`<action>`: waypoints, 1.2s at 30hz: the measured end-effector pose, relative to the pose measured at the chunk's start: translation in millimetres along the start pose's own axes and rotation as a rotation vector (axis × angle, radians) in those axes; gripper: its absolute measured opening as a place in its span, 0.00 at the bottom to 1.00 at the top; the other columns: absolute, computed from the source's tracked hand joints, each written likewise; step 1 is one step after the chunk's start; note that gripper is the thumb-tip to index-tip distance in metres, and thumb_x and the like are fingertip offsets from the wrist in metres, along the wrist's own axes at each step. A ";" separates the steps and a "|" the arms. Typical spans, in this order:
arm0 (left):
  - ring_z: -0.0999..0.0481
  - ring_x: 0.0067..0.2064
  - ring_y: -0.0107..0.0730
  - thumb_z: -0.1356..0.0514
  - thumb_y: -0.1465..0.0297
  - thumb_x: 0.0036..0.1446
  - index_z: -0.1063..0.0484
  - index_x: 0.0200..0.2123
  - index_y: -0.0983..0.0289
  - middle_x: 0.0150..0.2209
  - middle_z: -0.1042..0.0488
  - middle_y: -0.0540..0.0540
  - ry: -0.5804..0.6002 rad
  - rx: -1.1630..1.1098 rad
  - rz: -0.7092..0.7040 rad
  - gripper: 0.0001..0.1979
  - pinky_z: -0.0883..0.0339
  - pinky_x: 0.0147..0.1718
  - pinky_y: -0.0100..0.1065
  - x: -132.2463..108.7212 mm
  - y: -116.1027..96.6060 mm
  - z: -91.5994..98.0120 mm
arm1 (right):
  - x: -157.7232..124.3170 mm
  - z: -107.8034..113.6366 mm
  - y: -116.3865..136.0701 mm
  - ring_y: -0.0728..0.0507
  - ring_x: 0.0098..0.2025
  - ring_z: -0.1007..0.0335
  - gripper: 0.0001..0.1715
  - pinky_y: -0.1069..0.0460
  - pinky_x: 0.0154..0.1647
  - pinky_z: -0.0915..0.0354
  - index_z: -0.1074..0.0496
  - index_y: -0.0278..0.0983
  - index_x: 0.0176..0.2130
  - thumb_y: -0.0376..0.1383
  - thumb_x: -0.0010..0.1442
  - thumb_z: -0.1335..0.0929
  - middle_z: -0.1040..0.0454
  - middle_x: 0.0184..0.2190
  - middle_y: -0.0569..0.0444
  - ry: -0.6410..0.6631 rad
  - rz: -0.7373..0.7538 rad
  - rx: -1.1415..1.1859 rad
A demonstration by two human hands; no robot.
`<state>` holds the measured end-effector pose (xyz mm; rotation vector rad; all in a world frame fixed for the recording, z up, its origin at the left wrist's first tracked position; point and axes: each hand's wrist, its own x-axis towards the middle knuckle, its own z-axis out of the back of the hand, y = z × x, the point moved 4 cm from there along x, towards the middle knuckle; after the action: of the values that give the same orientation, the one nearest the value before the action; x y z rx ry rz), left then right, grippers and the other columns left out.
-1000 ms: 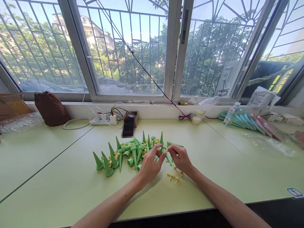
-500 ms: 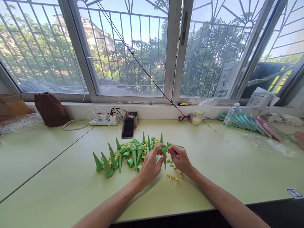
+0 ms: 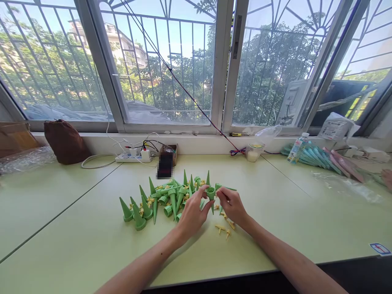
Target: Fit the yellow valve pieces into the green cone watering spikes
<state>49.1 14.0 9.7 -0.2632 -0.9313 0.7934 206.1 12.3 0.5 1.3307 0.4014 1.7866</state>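
Note:
My left hand is closed on a green plastic watering spike, gripped between thumb and fingers. Its point is down and its round open end is turned up toward me. Close at the right of that rim, my right hand is pinched; whatever it holds is too small or hidden to make out. Left of my hands lies a pile of green spikes, mixed with small yellow plastic pieces. Several of the spikes stand point up on their wide ends. More yellow T-shaped pieces lie on the table just below my right hand.
Behind the pile are a blurred dark device and a power strip. A brown bag sits at the back left. Along the right back stand a plastic cup, a bottle and teal packets. A person's hand shows at the right edge.
The spike in my left hand has tilted a little, so more of its open end faces me. My right hand stays pinched at nearly the same spot.

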 end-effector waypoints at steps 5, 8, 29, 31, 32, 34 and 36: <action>0.23 0.40 0.37 0.39 0.69 0.60 0.36 0.56 0.60 0.38 0.24 0.53 -0.005 0.033 0.004 0.21 0.28 0.42 0.38 -1.1 2.0 -1.1 | -0.7 -0.9 -1.0 0.50 0.22 0.49 0.21 0.54 0.24 0.49 0.42 0.38 0.25 0.40 0.69 0.41 0.43 0.19 0.61 0.000 -0.004 0.010; 0.23 0.42 0.37 0.38 0.68 0.60 0.35 0.56 0.60 0.41 0.23 0.55 0.002 0.040 0.015 0.21 0.28 0.43 0.39 -1.8 3.9 -2.7 | -1.8 -1.5 -1.2 0.51 0.22 0.50 0.21 0.54 0.24 0.49 0.44 0.38 0.24 0.40 0.68 0.40 0.44 0.19 0.61 -0.004 0.009 0.011; 0.25 0.47 0.40 0.39 0.65 0.61 0.34 0.55 0.62 0.47 0.25 0.58 0.043 0.041 0.055 0.20 0.29 0.47 0.42 -1.4 5.0 -5.0 | -1.0 -0.4 -0.7 0.50 0.21 0.48 0.19 0.54 0.24 0.49 0.39 0.37 0.26 0.39 0.69 0.41 0.42 0.19 0.60 -0.023 0.014 -0.001; 0.25 0.47 0.40 0.39 0.65 0.61 0.34 0.55 0.63 0.47 0.25 0.59 0.048 0.039 0.054 0.20 0.29 0.47 0.42 -1.3 4.6 -5.0 | -0.6 -0.3 -0.3 0.50 0.21 0.48 0.19 0.54 0.24 0.49 0.39 0.37 0.26 0.39 0.69 0.41 0.42 0.19 0.60 -0.028 0.023 -0.003; 0.25 0.47 0.41 0.39 0.65 0.61 0.34 0.55 0.63 0.47 0.25 0.59 0.050 0.038 0.053 0.20 0.29 0.47 0.43 -1.2 4.6 -5.1 | -0.5 -0.4 -0.2 0.50 0.21 0.49 0.20 0.54 0.24 0.49 0.39 0.37 0.26 0.39 0.69 0.41 0.42 0.19 0.60 -0.029 0.026 -0.004; 0.25 0.47 0.41 0.39 0.65 0.61 0.34 0.55 0.63 0.47 0.25 0.59 0.050 0.036 0.050 0.20 0.29 0.47 0.43 -1.2 4.7 -5.3 | -0.5 -0.6 -0.2 0.51 0.21 0.49 0.20 0.54 0.24 0.50 0.40 0.38 0.25 0.39 0.69 0.41 0.43 0.19 0.61 -0.030 0.026 -0.006; 0.25 0.47 0.41 0.39 0.65 0.61 0.34 0.55 0.62 0.47 0.25 0.59 0.047 0.033 0.045 0.19 0.29 0.47 0.43 -1.3 4.9 -5.5 | -0.6 -0.8 -0.5 0.51 0.22 0.50 0.20 0.54 0.24 0.50 0.41 0.38 0.25 0.39 0.69 0.41 0.44 0.19 0.61 -0.029 0.024 -0.008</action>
<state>50.6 17.2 3.1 -0.2740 -0.8697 0.8402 205.6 12.2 -0.5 1.3594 0.3639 1.7848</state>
